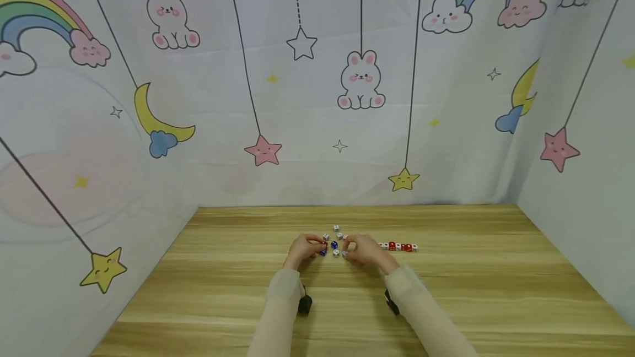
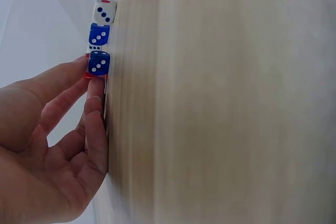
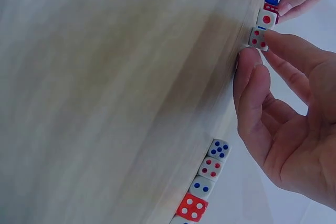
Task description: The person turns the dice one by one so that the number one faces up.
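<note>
In the head view my left hand (image 1: 303,249) is at the left of a loose group of dice, its thumb and fingers pinching a red die (image 1: 324,244). A blue die (image 2: 98,63) sits right in front of those fingertips, hiding most of the red one in the left wrist view. My right hand (image 1: 366,250) is at the group's right side. Its thumb and forefinger pinch a white die with red pips (image 3: 257,39). Between the hands lie another blue die (image 1: 334,245) and a white die (image 1: 335,253).
Farther back are several white dice, one of them at the rear (image 1: 336,228). A straight row of red and white dice (image 1: 398,247) runs to the right, beyond my right hand. Everything rests on a wood-grain table (image 1: 223,291), enclosed by printed cloth walls (image 1: 317,180).
</note>
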### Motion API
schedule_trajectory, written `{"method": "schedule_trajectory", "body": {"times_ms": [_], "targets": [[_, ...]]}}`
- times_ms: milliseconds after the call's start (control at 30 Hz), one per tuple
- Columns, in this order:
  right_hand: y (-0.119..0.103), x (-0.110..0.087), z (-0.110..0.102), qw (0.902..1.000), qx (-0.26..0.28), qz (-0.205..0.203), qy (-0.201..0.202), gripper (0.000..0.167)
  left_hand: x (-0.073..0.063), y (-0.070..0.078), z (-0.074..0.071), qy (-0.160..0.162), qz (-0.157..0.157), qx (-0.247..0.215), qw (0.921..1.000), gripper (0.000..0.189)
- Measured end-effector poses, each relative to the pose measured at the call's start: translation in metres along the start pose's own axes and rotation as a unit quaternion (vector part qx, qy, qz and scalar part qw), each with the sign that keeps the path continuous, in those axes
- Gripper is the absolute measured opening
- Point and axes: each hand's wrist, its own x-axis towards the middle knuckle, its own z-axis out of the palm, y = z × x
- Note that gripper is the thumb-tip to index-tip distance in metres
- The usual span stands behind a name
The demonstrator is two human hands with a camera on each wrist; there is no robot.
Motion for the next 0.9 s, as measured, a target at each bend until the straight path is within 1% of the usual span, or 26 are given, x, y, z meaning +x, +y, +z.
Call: {"method": "schedule_trajectory", "body": {"times_ms": [267, 467, 800, 900], "targets": [[0.003, -0.007, -0.006, 0.9997, 0.001, 0.026, -0.003, 0.006, 0.001, -0.002, 0.000, -0.003, -0.001, 0.006, 1.0000, 0.020], [0.003, -0.010, -0.007, 0.9992, 0.007, 0.038, -0.009, 0.005, 0.001, -0.002, 0.000, -0.005, -0.003, 0.000, 1.0000, 0.020], [0.003, -0.013, -0.008, 0.9996, 0.012, 0.026, -0.007, 0.007, 0.000, 0.000, 0.000, -0.001, -0.008, -0.003, 1.0000, 0.020], [0.003, -0.013, -0.008, 0.9996, 0.009, 0.025, -0.006, 0.008, 0.000, 0.000, 0.000, -0.002, -0.004, -0.002, 1.0000, 0.021]]}}
